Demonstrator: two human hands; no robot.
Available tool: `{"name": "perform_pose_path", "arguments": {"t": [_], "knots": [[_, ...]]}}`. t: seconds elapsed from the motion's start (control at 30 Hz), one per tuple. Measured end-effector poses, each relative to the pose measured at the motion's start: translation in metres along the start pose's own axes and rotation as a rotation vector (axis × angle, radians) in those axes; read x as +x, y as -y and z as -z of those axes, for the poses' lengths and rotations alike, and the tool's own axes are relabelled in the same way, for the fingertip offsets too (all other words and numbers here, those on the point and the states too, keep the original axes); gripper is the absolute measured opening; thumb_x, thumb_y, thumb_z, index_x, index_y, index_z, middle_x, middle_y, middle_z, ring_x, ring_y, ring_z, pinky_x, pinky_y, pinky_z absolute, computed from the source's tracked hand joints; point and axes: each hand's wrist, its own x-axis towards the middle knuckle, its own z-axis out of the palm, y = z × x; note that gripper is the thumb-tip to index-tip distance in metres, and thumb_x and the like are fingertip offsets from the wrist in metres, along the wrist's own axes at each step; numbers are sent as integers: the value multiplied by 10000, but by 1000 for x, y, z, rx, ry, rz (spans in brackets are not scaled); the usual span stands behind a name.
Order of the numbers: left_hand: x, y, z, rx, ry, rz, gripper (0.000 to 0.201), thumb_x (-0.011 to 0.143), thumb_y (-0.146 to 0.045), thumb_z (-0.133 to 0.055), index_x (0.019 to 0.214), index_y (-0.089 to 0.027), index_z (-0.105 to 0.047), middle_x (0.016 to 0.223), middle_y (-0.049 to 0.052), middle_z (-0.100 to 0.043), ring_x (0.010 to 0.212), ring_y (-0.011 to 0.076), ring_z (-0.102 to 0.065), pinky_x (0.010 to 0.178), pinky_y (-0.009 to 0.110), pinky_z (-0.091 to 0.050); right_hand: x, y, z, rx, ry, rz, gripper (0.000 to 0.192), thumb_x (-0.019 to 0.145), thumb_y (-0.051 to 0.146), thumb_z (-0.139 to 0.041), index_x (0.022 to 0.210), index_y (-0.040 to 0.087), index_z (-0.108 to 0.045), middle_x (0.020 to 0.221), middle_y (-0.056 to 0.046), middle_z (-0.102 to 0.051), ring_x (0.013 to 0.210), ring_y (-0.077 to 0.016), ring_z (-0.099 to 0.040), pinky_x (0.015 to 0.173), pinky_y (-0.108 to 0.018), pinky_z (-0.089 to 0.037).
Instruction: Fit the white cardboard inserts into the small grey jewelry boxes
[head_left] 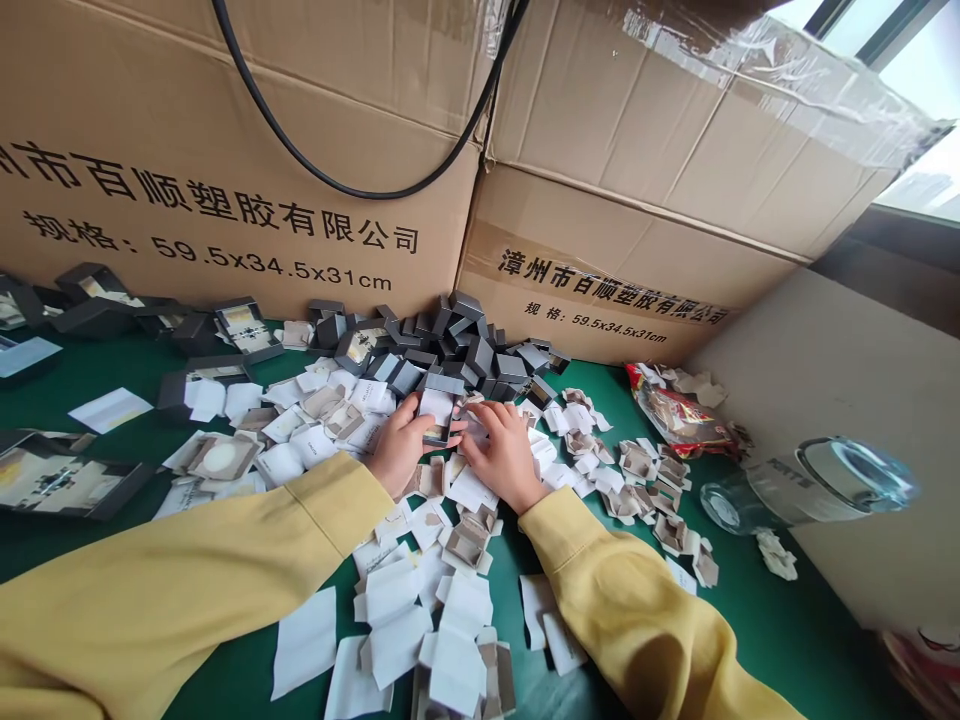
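Note:
A small dark grey box [437,418] with a white piece inside lies in my left hand [399,445]; the thumb presses on its near left side and fingertips show beyond its right edge. Close beside it, my right hand [504,450] has bent fingers around a small white card piece [474,427], partly hidden under them. Folded white and grey card inserts [469,540] are scattered below and around both hands. Behind the hands is a heap of small dark grey boxes [465,345].
Large cardboard cartons [300,130] wall off the back of the green table [780,640]. A black cable [360,190] hangs in front of them. At right are a clear bottle [795,485], a red snack packet [679,415] and crumpled tissue [776,555]. Larger dark boxes [67,480] stand left.

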Motion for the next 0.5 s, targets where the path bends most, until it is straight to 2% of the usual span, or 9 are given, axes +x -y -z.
{"name": "perform_pose_path", "arguments": {"t": [0.13,0.37,0.5], "knots": [[-1,-2,-1,7,-15,-4,281,691,-187,-538,972,-184,-536,970,53,-662,789,209,-692,638,328,-576,2,0,-2,-89,116,-7,302,823,283,-550,1114,221,-599,1072,-73,-580,977,-239,-466,828,-376,-416],[1,-1,1,26,-9,15,304,693,-192,-528,998,-187,-526,991,63,-668,789,209,-690,615,318,-566,0,0,4,-137,96,14,541,787,432,-577,1234,141,-489,1278,-159,-438,1119,-303,-403,906,-463,-403],[2,1,3,19,-33,13,254,706,-217,-521,959,-197,-526,1006,53,-669,798,210,-683,621,325,-561,0,-2,5,-72,129,56,444,785,342,-573,1167,126,-511,1238,-149,-468,1102,-274,-432,937,-430,-415]]}}
